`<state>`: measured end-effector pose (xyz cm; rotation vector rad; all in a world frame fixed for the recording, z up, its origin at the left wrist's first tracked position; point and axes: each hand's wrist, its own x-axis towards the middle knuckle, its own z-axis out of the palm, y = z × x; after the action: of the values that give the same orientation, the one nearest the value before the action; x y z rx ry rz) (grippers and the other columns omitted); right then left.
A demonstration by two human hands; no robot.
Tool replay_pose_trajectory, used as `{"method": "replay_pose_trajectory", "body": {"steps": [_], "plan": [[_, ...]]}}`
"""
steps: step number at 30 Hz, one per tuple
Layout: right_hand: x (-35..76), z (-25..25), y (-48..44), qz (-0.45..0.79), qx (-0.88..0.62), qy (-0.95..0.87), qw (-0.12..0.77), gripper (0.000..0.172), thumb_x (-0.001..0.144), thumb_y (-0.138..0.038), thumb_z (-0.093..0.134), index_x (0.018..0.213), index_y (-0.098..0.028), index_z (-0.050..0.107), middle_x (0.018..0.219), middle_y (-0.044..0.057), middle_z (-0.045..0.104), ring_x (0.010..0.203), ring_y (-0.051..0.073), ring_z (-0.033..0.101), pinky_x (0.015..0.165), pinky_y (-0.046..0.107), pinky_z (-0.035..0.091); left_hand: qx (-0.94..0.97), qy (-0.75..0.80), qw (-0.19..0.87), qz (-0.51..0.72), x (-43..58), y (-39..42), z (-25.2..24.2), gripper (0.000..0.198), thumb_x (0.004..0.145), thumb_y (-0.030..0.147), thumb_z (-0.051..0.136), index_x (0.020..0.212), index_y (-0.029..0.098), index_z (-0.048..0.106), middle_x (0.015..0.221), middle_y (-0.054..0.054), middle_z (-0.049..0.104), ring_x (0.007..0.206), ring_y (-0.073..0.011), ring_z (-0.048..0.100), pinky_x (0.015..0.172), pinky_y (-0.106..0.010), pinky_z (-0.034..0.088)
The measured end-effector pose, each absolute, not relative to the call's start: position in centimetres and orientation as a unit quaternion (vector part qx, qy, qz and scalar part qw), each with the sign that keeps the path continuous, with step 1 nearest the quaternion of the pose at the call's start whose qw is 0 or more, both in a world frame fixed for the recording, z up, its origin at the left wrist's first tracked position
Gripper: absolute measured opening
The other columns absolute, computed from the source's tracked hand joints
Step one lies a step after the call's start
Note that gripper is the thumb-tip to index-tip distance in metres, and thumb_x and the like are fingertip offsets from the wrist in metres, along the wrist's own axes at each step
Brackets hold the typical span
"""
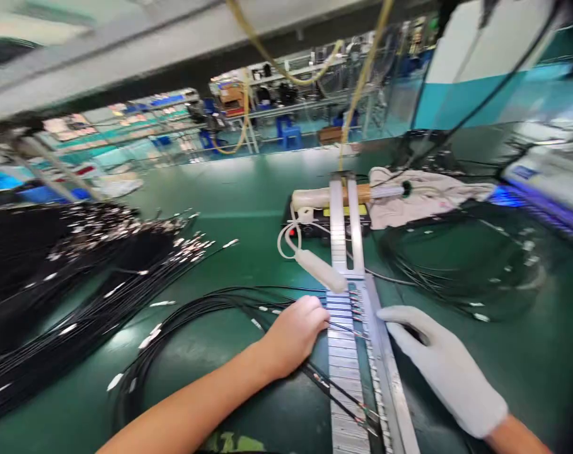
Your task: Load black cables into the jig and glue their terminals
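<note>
A long slotted metal fixture [345, 353] runs away from me, with several black cables [340, 308] lying across it side by side, their stripped ends along its right side. My left hand [298, 334], bare, is closed at the fixture's left edge, pinching a black cable. More cables [324, 378] pass under that hand, and their split coloured wire ends lie over the fixture. On the other side, my right hand [437, 359] wears a white glove. Its fingers are stretched out, with the tips against the metal rail [385, 340], and I see nothing held there.
A white, pen-like handle [320, 270] with a looped cord rests across the fixture. Behind are a black box [314, 227] and a pinkish cloth [399, 208]. Cable bundles [78, 296] cover the left of the green bench; a coil [456, 265] lies right.
</note>
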<state>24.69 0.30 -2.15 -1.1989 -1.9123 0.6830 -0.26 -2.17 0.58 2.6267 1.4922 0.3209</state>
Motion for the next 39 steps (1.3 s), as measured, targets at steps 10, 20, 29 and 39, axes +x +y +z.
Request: {"method": "replay_pose_trajectory", "body": {"steps": [10,20,29,39], "plan": [[24.1,-1.3,0.6,0.312,-0.496,-0.724,0.364,0.020,0.088,-0.024,0.054,0.091,-0.025,0.074,0.097,0.004,0.074,0.090,0.020,0.070,0.086,0.036,0.059,0.899,0.389,0.064,0.193,-1.5,-0.4,-0.6,0.037,0.101,0.014,0.028,0.105,0.016,0.064,0.080,-0.005,0.058,0.069,-0.0144,0.052,0.058,-0.024,0.043],[24.5,-1.3,0.6,0.325,-0.488,-0.724,0.364,0.021,0.089,-0.019,0.055,0.095,-0.027,0.072,0.099,0.001,0.073,0.094,0.018,0.068,0.088,0.035,0.056,0.900,0.387,0.033,0.199,-1.2,-0.5,-0.4,0.029,0.098,0.008,0.035,0.108,0.011,0.062,0.087,-0.009,0.061,0.075,-0.0154,0.056,0.062,-0.024,0.050],[24.8,-1.3,0.6,0.332,-0.484,-0.729,0.353,0.022,0.088,-0.015,0.054,0.098,-0.026,0.071,0.102,0.001,0.072,0.097,0.017,0.066,0.091,0.035,0.055,0.890,0.386,0.131,0.205,-1.5,-0.7,-0.9,0.029,0.095,0.005,0.042,0.116,0.017,0.056,0.100,-0.007,0.060,0.088,-0.0171,0.057,0.074,-0.028,0.051],[24.8,-1.6,0.5,0.341,-0.486,-0.722,0.355,0.020,0.088,-0.018,0.055,0.098,-0.026,0.071,0.103,0.002,0.071,0.098,0.020,0.066,0.091,0.039,0.054,0.911,0.368,0.017,0.182,-0.7,-1.0,-0.5,0.028,0.094,0.007,0.039,0.109,0.013,0.062,0.088,-0.008,0.060,0.078,-0.0192,0.051,0.065,-0.031,0.037]]}}
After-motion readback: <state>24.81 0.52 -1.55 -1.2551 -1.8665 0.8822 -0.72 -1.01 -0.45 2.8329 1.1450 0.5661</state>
